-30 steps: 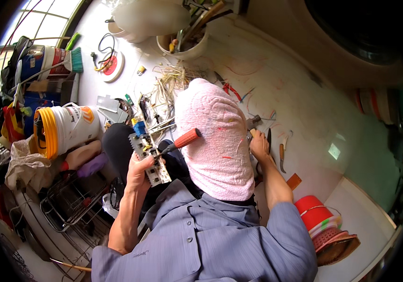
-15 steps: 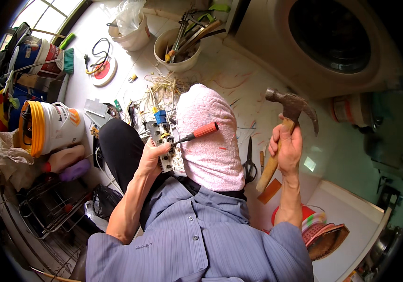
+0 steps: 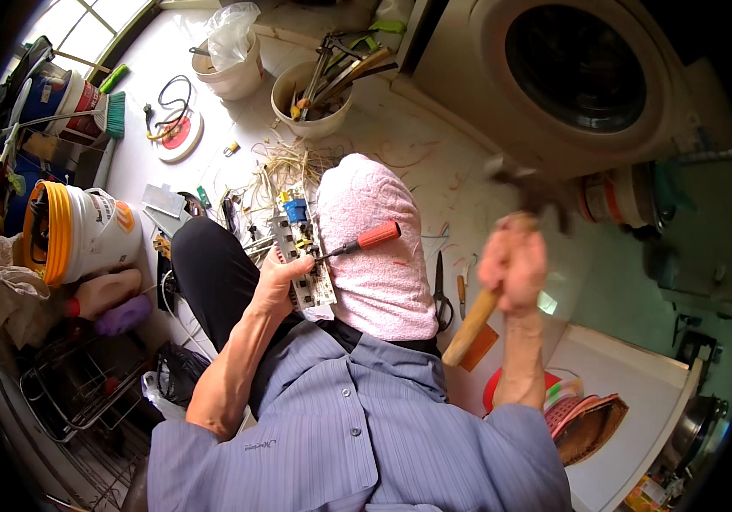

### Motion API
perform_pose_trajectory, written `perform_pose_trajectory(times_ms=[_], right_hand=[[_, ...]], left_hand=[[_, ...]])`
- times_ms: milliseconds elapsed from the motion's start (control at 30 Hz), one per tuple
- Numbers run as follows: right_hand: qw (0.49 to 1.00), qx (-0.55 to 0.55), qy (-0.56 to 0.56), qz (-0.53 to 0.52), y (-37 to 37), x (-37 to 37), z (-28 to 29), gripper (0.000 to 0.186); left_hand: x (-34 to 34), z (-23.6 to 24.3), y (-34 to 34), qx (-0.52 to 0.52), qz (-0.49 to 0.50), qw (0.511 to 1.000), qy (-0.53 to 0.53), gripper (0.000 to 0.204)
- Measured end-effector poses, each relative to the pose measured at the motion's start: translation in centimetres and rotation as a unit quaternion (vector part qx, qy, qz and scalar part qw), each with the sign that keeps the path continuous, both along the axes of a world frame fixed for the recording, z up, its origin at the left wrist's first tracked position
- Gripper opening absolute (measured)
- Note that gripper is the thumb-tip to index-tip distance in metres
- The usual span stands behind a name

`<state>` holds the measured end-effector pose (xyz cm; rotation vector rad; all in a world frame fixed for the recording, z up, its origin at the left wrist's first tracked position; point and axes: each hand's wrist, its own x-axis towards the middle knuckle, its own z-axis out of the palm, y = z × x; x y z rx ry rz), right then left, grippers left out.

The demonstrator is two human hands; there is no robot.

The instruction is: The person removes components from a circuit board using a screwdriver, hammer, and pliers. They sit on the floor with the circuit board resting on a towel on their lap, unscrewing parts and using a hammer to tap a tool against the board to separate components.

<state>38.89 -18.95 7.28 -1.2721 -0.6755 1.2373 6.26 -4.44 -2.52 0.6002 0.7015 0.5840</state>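
Observation:
My left hand [image 3: 282,280] is closed round a circuit board [image 3: 320,288] crowded with parts, one of them a blue block. Its thumb also pins a red-handled screwdriver [image 3: 379,235] at the dark shaft; the tip is hidden near the board. Beside the board, a pink towel [image 3: 374,282] covers my right knee. Out to the right, my right hand [image 3: 515,269] is wrapped round the wooden handle of a claw hammer [image 3: 471,328]. Hand and hammer head are smeared by motion, and the head is raised off the floor, apart from the screwdriver.
Loose wires [image 3: 298,162] lie on the floor beyond my knees. Black scissors [image 3: 442,294] and a small wooden-handled tool [image 3: 461,290] lie right of the towel. A tool bucket [image 3: 310,128] and a front-loading washing machine [image 3: 485,94] stand ahead; a white bucket [image 3: 110,239] stands left.
The hammer has swung a little, its handle end shifting left and nearer me, and is now blurred. My left hand keeps its hold on the board and screwdriver. The whole view has shifted slightly.

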Motion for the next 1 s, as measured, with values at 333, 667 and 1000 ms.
perform_pose_trajectory(times_ms=[333,667,1000], right_hand=[[0.975,0.072,0.074,-0.195,0.7,0.6,2.8,0.015],[0.989,-0.081,0.005,-0.127,0.4,-0.7,2.3,0.023],[0.879,-0.199,-0.421,-0.107,-4.4,2.7,-15.2,0.029]], left_hand=[[-0.4,-0.6,-0.5,-0.001,0.056,0.998,0.011,0.052],[-0.7,-2.9,-1.6,-0.015,0.042,0.998,0.052,0.05],[-1.8,-1.5,-2.0,-0.041,0.076,0.995,0.059,0.038]])
